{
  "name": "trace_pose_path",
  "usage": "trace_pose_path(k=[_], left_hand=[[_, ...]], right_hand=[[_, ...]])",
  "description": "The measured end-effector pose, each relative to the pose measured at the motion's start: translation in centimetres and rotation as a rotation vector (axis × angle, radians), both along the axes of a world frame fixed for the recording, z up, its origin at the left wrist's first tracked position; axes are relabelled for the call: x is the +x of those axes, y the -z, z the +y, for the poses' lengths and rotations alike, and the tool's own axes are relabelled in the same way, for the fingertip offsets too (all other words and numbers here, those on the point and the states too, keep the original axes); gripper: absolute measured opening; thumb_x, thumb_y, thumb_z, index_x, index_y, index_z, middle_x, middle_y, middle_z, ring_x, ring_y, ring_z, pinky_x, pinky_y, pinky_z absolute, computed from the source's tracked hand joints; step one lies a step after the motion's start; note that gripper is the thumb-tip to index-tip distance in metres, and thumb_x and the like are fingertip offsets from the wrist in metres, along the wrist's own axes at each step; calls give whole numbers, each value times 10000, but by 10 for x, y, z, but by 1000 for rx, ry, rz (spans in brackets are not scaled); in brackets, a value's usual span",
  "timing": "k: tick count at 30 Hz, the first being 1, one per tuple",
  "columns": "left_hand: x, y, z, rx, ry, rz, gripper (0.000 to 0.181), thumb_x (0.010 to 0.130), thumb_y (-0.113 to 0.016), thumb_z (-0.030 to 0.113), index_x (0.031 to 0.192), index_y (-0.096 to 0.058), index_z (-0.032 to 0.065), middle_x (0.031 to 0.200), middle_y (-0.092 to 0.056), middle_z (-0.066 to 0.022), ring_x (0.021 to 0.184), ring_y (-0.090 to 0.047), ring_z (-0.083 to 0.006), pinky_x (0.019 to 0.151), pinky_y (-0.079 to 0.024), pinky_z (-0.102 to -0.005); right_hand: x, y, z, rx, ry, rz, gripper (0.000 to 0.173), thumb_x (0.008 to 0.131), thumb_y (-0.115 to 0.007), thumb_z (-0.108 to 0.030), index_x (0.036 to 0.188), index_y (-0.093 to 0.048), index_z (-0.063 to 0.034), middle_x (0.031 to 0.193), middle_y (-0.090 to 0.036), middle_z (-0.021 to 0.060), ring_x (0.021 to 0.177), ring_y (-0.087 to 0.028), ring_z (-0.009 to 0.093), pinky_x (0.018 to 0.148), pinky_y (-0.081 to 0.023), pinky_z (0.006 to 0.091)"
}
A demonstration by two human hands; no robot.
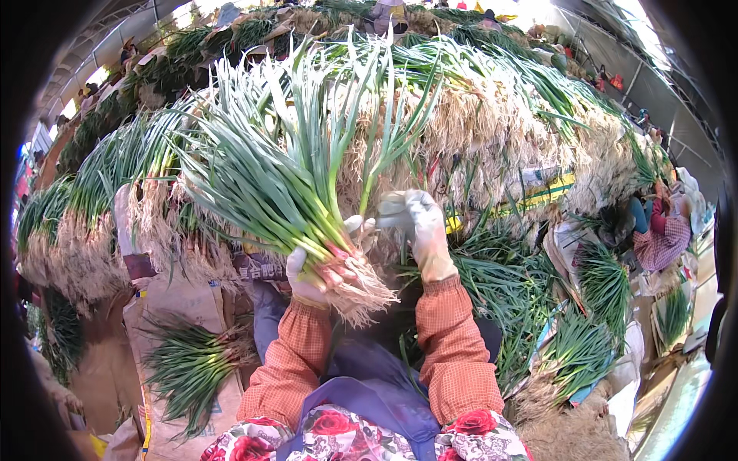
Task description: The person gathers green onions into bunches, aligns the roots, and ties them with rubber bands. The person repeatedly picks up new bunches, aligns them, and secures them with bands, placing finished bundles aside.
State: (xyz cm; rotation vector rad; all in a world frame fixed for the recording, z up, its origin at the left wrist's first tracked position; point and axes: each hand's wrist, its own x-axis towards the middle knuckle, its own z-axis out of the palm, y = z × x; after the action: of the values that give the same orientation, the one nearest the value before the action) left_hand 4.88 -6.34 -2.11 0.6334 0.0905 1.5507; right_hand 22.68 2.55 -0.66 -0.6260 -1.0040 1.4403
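My left hand (301,276), in a pale glove, grips a bunch of green onions (288,201) near its reddish-white bases. The leaves fan out up and to the left, and the pale roots hang to the lower right. A single green onion stalk (372,180) stands apart at the bunch's right side, its lower end beside the left fingertips. My right hand (418,222), gloved too, is raised just right of that stalk with its fingers bent; whether it pinches anything is unclear. Behind both hands, a long heap of green onions (461,115) shows its dense, dry roots.
A smaller bunch of green onions (193,360) lies on a woven sack (173,305) at lower left. Loose green leaves (507,288) and more bunches (582,351) lie to the right. A person in a checked top (663,242) sits at far right; others are in the background.
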Motion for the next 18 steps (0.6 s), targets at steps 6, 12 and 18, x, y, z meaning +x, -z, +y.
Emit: trace_pose_path(k=[6,12,18], left_hand=[[-21,48,14,72,268,-176,889,810,-617,548,1470,-324,30,1431,-406,-283,1204,-500,-446,956,-463,-580],[-10,9,-6,122,123,61,877,832,-546,573,1447,-360,-25,1448,-418,-259,1390,-269,-503,1163,-137,-612],[-7,12,-2,31,143,28,852,838,-545,538,1448,-343,-20,1443,-412,-271,1389,-294,-470,1145,-235,-590]], right_hand=[[-29,-17,-47,38,-167,-170,249,897,-514,28,1127,-604,1,971,-657,61,846,-598,104,830,-499,261],[19,-30,-24,-39,-244,150,158,960,-500,-119,1020,-594,-7,1041,-687,178,902,-664,232,767,-542,331],[-10,-9,-89,-244,-380,358,307,924,-581,-69,1224,-571,-4,1147,-641,129,991,-638,214,884,-512,343]])
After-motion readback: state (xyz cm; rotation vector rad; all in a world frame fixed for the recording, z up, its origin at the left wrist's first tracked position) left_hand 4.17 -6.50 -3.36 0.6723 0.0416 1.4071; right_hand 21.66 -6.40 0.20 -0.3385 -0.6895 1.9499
